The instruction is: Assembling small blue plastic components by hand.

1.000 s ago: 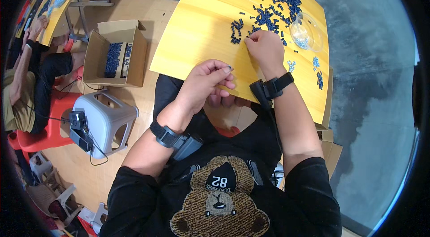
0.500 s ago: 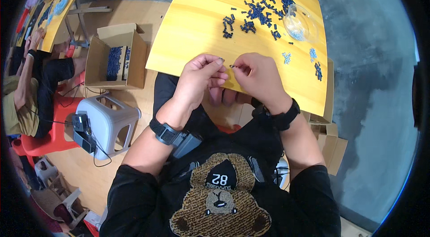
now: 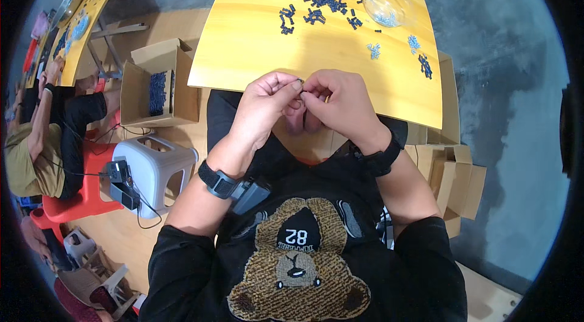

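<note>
Watching remotely, I'm seeing the left hand's (image 3: 258, 106) fingers pinching a small dark piece (image 3: 299, 81) by the tabletop's (image 3: 243, 48) near edge, its long axis unclear; the right hand (image 3: 340, 103) is hovering just rightward, its grasp indiscernible.

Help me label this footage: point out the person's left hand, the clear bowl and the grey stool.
Left hand (image 3: 258, 104), head view: near the thumb's base.
Clear bowl (image 3: 395, 2), head view: bare see-through side.
Grey stool (image 3: 143, 159), head view: on its seat.
</note>
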